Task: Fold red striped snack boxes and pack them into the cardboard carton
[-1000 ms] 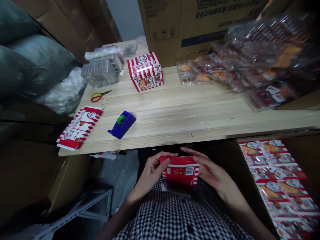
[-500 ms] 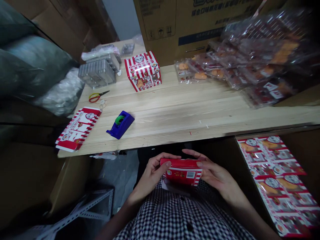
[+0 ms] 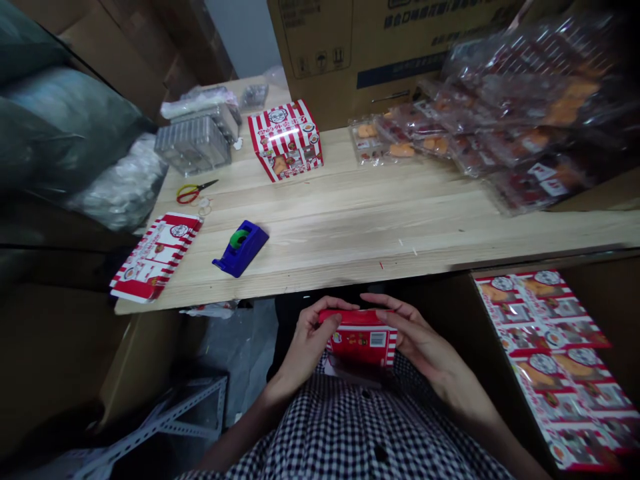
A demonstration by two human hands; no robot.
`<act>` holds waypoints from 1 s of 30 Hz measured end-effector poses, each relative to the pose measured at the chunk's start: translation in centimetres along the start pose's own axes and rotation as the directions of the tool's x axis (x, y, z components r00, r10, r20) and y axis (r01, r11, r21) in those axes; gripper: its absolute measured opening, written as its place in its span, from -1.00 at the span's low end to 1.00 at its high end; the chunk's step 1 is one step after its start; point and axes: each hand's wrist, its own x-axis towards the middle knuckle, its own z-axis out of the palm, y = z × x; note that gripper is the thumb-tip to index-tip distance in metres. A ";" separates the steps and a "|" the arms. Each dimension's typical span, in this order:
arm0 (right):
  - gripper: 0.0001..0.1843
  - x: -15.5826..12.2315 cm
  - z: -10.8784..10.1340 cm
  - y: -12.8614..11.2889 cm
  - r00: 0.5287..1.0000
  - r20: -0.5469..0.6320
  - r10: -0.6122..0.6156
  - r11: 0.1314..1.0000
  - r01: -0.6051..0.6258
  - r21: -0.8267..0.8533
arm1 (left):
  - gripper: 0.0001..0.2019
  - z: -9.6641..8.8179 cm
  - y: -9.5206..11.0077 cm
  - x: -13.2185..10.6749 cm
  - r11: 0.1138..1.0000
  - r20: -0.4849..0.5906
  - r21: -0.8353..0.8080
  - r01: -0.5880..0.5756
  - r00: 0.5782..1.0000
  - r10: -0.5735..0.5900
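Low in front of my body, just off the table's front edge, I hold a red-and-white striped cardboard box (image 3: 356,341) with a barcode on its side. My left hand (image 3: 314,337) grips its left end, thumb on the red upper edge and fingers behind. On the right end, my right hand (image 3: 415,337) has its thumb on that same edge, with the fingers reaching behind the box. A white flap shows at the box's lower left. The far side and the base are hidden from me.
On the wooden table (image 3: 340,233) are a blue tape dispenser (image 3: 243,250), scissors (image 3: 195,191), flat striped cartons (image 3: 156,259), a formed striped box (image 3: 287,141), clear plastic cases (image 3: 193,145) and bagged items (image 3: 500,127). Printed cartons (image 3: 560,373) lie at right, below table height.
Both hands have moved up slightly with the box. My right thumb has slid left along the red top edge, and the right hand has shifted inward.
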 end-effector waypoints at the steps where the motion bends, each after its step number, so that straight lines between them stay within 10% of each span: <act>1: -0.60 0.0 -0.2 0.0 1.000 -0.002 0.025 1.000 -0.025 0.004 | -0.76 0.1 0.0 0.0 1.000 -0.001 0.004 -0.004 1.000 0.004; 7: -0.69 -0.7 -1.1 -0.4 0.996 -0.002 0.085 0.996 -0.085 -0.017 | -0.78 0.4 0.4 -0.5 1.000 0.035 -0.022 0.015 0.999 -0.015; 15: -0.69 0.3 -0.2 -0.1 0.956 0.058 -0.288 0.866 0.286 -0.409 | -0.71 -0.7 -1.2 0.9 0.998 0.031 -0.045 -0.038 0.999 0.039; 30: -0.72 4.7 -0.1 -0.2 0.886 0.114 -0.449 0.763 0.447 -0.468 | -0.63 -4.7 -2.3 4.5 0.986 0.013 0.137 -0.095 0.995 0.094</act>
